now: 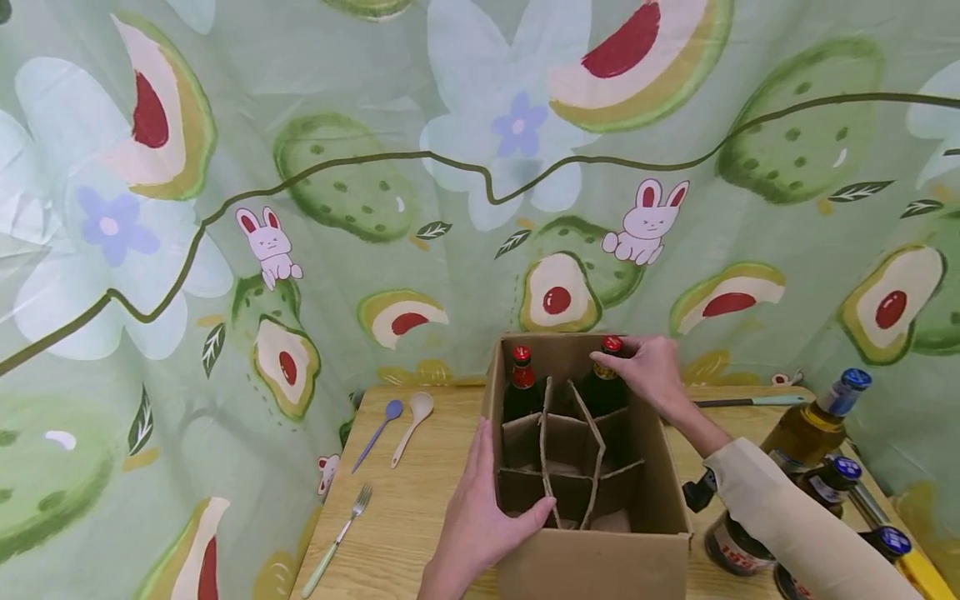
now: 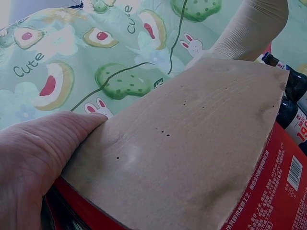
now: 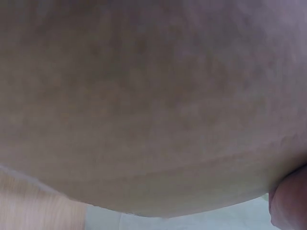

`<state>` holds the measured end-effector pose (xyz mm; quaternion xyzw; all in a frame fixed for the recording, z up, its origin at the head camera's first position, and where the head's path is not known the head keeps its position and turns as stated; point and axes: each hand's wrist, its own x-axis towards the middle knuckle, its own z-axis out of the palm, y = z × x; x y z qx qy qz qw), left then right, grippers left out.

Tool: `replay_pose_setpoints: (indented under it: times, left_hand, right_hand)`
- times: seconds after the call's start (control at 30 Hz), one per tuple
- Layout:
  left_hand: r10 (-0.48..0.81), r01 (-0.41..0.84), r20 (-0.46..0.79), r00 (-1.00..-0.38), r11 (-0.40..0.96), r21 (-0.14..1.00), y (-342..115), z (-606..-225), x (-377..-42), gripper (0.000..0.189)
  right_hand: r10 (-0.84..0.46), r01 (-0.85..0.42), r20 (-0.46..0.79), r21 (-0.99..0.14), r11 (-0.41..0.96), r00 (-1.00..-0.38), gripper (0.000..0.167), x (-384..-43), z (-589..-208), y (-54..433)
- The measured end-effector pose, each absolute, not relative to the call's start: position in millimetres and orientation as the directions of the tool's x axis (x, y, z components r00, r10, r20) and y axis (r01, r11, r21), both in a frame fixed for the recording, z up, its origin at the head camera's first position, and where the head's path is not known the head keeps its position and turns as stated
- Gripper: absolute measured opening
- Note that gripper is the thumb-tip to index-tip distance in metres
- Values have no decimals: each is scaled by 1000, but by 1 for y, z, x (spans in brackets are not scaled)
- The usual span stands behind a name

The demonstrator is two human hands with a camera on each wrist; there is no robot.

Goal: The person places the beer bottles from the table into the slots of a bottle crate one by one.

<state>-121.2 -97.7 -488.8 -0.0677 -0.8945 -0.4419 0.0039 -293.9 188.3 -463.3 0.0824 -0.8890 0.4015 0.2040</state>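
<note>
An upright cardboard box [image 1: 585, 567] with cardboard dividers [image 1: 573, 429] stands in the head view. In its back right compartment is a dark bottle [image 1: 604, 392] with a red cap, and my right hand [image 1: 654, 375] pinches its neck. Another red-capped bottle [image 1: 522, 387] stands in the back left compartment. My left hand [image 1: 487, 521] rests against the box's near left corner, fingers straight along the outer wall and thumb over the rim. The left wrist view shows the hand beside a brown flap [image 2: 182, 143]. Brown cardboard fills most of the right wrist view, blurred.
Right of the box stand several blue-capped bottles [image 1: 810, 421], partly behind my sleeve [image 1: 795, 517]. A utensil with a grey-green handle [image 1: 776, 401] lies behind them. To the left lie a blue spoon [image 1: 382, 425], a beige spoon [image 1: 415, 417] and a fork [image 1: 341, 533]. A patterned cloth [image 1: 450, 250] hangs behind.
</note>
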Motion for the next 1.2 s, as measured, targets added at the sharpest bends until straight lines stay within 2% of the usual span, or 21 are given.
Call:
replay_pose_setpoints:
  times: [0.3, 0.6, 1.0, 1.2]
  left_hand:
    - [116, 119, 62, -991, 597, 793, -99, -489, -120, 124]
    - [117, 140, 87, -989, 603, 785, -98, -490, -121, 125]
    - [119, 147, 94, -988, 594, 791, -99, -490, -122, 124]
    - [121, 141, 85, -989, 597, 789, -99, -490, -122, 124]
  right_hand:
    - [-68, -315, 375, -652, 690, -924, 35, -293, -461, 185]
    - [-109, -362, 422, -584, 727, -900, 34, -294, -461, 185]
    - [-109, -369, 441, -560, 742, -891, 35, -295, -463, 184]
    - [-77, -362, 451, -591, 721, -889, 35, -295, -465, 184]
